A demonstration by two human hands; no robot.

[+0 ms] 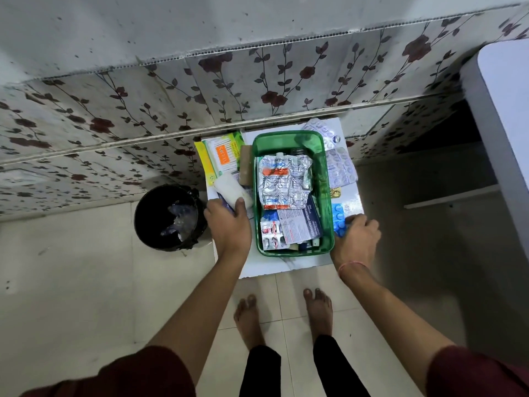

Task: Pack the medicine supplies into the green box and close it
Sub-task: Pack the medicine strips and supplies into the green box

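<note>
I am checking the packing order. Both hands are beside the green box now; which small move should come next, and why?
Probably lift the white roll over the rim and lay it in the green box. The left hand already grips it just beside the box, which is open and has free space at its far end. The right hand rests on the blue blister strip, which can follow.

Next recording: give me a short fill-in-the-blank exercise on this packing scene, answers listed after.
1. The left hand grips a ____ roll.
2. The right hand rests on a ____ blister pack.
3. The green box has no ____ on it.
4. The bin left of the table is ____.

Answers: white; blue; lid; black
</note>
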